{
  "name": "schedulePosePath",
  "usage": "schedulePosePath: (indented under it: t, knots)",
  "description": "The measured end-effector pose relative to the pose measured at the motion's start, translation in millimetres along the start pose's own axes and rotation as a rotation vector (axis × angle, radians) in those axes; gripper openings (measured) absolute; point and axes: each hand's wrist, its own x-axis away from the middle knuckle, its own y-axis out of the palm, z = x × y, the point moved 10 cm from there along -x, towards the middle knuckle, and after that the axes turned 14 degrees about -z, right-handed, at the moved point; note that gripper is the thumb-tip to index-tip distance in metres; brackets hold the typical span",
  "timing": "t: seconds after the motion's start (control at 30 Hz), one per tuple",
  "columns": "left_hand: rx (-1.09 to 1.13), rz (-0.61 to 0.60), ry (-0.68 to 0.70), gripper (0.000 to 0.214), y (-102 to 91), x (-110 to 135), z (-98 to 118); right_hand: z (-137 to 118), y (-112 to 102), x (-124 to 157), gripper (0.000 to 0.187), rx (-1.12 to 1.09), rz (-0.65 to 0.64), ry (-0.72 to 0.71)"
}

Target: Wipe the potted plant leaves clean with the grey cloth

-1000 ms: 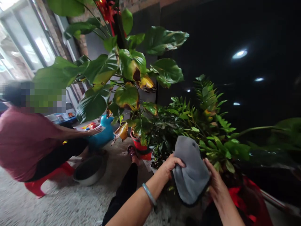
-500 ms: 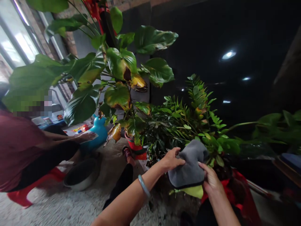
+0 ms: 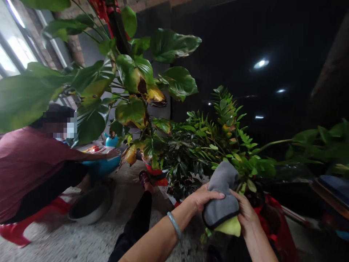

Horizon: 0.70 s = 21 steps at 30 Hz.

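A grey cloth (image 3: 222,203) with a dark hem is bunched between my two hands, in front of the leafy potted plants (image 3: 196,145). My left hand (image 3: 205,196), with a pale bangle on its wrist, is closed on the cloth's left side, thumb across the front. On the other side my right hand (image 3: 244,207) grips the cloth's right edge; some of its fingers are hidden behind. Below the hem shows a yellow-green patch (image 3: 230,226); whether it is the cloth's reverse or a leaf, I cannot tell.
Large, partly browned leaves (image 3: 133,74) spread at upper left. A person in a pink shirt (image 3: 29,156) sits on a red stool (image 3: 51,207), reaching over a blue object (image 3: 106,163). A basin (image 3: 91,205) stands nearby. A dark glossy panel (image 3: 231,54) rises behind.
My left hand has closed in on the cloth, which is now more bunched and narrower. The other person has leaned right, their arm stretched farther over the blue object.
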Motion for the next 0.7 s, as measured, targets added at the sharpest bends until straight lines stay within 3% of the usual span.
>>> schedulePosePath:
  t: [0.2, 0.4, 0.47, 0.63, 0.7]
  knots:
    - [-0.042, 0.049, 0.056, 0.046, 6.7, 4, 15, -7, -16, -1, 0.04, 0.073, 0.134, -0.071]
    - [-0.068, 0.298, 0.01, 0.039, -25.8, 7, 10, 0, -15, -5, 0.04, 0.1, 0.173, -0.089]
    - [-0.092, 0.272, 0.084, 0.041, -23.6, 8, 32, -2, -9, -3, 0.04, 0.056, 0.126, -0.099]
    - [-0.037, 0.061, 0.405, 0.051, 10.0, 13, 129, -14, -1, 1, 0.036, -0.104, 0.051, -0.152]
    - [-0.005, 0.072, 0.429, 0.045, 9.5, 14, 141, -15, 0, -2, 0.033, -0.094, 0.022, -0.152]
